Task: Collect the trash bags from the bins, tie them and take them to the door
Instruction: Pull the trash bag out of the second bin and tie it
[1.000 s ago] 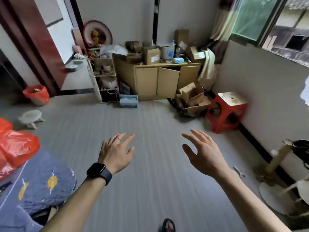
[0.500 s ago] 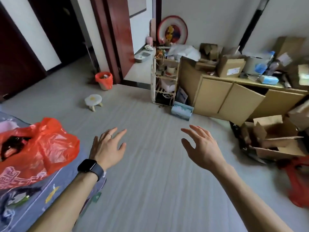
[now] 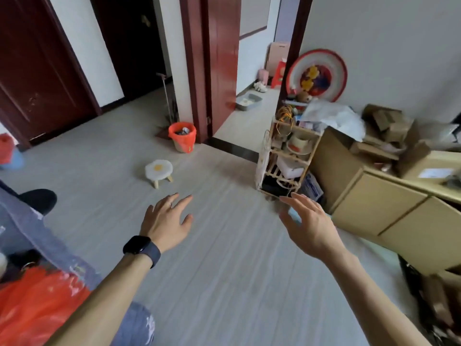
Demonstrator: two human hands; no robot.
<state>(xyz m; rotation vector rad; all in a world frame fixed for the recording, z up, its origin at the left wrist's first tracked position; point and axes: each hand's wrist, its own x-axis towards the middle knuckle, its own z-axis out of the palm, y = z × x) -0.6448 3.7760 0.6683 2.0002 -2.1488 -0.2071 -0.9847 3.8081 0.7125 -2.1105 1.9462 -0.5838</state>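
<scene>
The left hand (image 3: 166, 221), with a black smartwatch (image 3: 142, 248) on its wrist, and the right hand (image 3: 308, 227) both hang over the middle of the grey plank floor (image 3: 224, 290). Their fingers are spread and relaxed, and neither holds or touches anything.

The nearest task item is an orange-red thin plastic trash bag (image 3: 182, 138) lining a round pale bin (image 3: 181, 148). The bin stands at the far edge of the floor, just beside the foot of the dark red wooden door (image 3: 222, 58), well apart from both hands. Some dark rubbish shows in the bag's mouth, and its rim is folded down over the outside of the bin. A white round stool with a yellow centre (image 3: 159, 169) stands on the floor between the hands and the bin.

The bag is likely light, soft and a little slippery, with a film that may tear if pulled against the bin's lip. The best hold looks to be the folded-over rim: peel it up on opposite sides, gather it into a neck above the rubbish, then lift straight up. That leaves slack for a knot.

At the near left corner a crumpled orange-red plastic bag (image 3: 37, 310) lies against a blue-grey bed cover (image 3: 32, 228). I cannot tell whether it is tied.
</scene>
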